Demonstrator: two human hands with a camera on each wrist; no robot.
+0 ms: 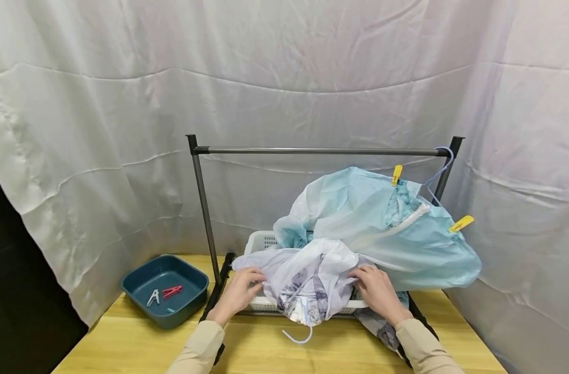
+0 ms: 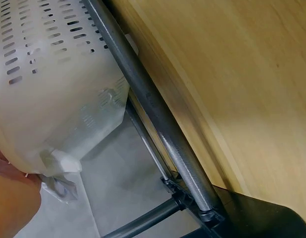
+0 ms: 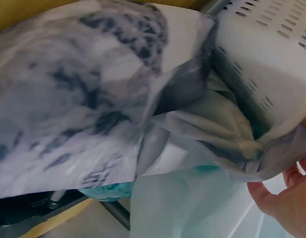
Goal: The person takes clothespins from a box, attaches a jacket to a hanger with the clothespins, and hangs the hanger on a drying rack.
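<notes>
A white garment with a grey print [image 1: 310, 283] is draped over the front rim of a white slotted basket [image 1: 262, 243] on the wooden table. My left hand [image 1: 251, 278] grips the garment's left edge at the basket rim. My right hand [image 1: 362, 275] grips the cloth on its right side. A white curved loop [image 1: 297, 338] hangs below the garment. In the left wrist view, the left hand [image 2: 12, 203] holds a bit of cloth under the basket [image 2: 49, 74]. The right wrist view shows the printed garment [image 3: 69, 109] close up, with the right hand [image 3: 286, 198] at the lower right.
A black rack with a grey bar [image 1: 312, 151] stands over the basket. A light-blue garment [image 1: 406, 244] with yellow pegs [image 1: 396, 174] hangs from it on the right. A teal tub [image 1: 165, 288] holding a red and a white peg sits at the left. White cloth backs the scene.
</notes>
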